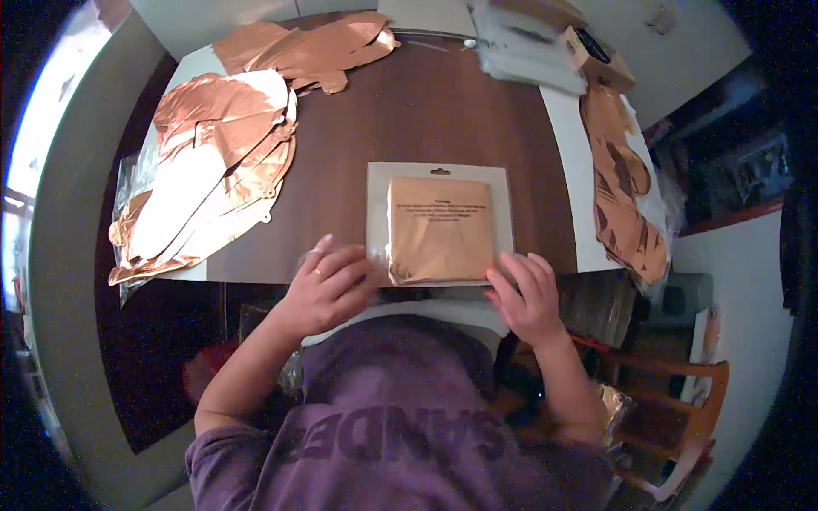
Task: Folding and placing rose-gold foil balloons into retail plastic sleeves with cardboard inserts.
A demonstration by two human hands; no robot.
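Observation:
A flat packet [439, 234] holding a folded copper-coloured foil sheet lies in front of me at the table's near edge. It has a pale card backing with a hanging slot at the top and dark print on the front. My right hand [530, 298] pinches the packet's lower right corner between fingertips and thumb. Beside its lower left edge is my left hand [331, 285], with a ring on one finger. The left fingers are loosely bent and apart, their tips smeared by motion, and I see nothing held in them.
Flat copper foil balloons [217, 162] lie in a shiny pile at the left, with more foil balloons [302, 47] at the far left. Further foil pieces [618, 183] hang over the right edge. Clear plastic bags [520, 43] and an open cardboard box [601, 60] stand far right. A wooden chair [694, 417] is at lower right.

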